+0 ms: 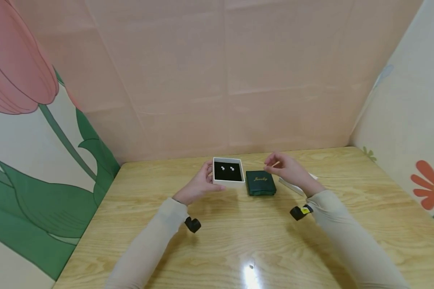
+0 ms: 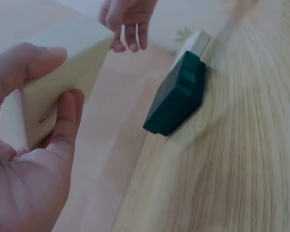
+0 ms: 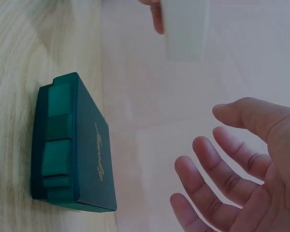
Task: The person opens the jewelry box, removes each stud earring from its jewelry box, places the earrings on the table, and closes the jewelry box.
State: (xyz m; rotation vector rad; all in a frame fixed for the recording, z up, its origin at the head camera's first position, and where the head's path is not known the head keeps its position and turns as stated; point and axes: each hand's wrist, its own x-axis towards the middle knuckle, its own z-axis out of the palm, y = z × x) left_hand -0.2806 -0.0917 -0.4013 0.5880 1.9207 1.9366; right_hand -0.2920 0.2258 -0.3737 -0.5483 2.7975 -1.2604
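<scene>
Our left hand grips the white box between thumb and fingers, above the table near its back edge; we do best to hold it level, lest the two earrings slip. Our right hand holds nothing, fingers slightly spread and bent; we should mind the green box nearby.

Glossy wood-grained table, smooth matt white box

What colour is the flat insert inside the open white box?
The insert is black; the head view shows it best.
</scene>
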